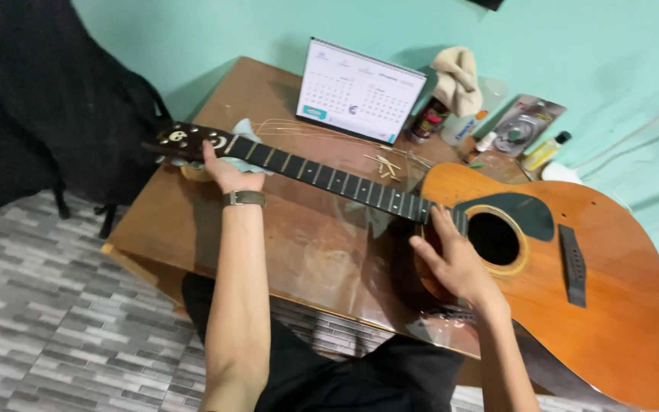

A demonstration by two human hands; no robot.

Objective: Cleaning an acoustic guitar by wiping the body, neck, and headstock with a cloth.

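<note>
An orange-brown acoustic guitar (604, 282) with no strings lies face up across a brown wooden table (299, 252), its dark neck (329, 179) running left to the headstock (181, 141). My left hand (226, 172), with a watch on the wrist, grips the neck close to the headstock, and a pale cloth (244, 130) shows under it. My right hand (451, 255) rests with fingers spread on the guitar body where the neck joins, beside the sound hole (493, 238).
A desk calendar (360, 91) stands at the table's back. Loose strings and small pegs (383, 164) lie by it. Bottles, a cloth-topped can (451, 88) and a blister pack (524, 126) crowd the back right. Dark chairs (47, 99) stand at left on a grey tiled floor.
</note>
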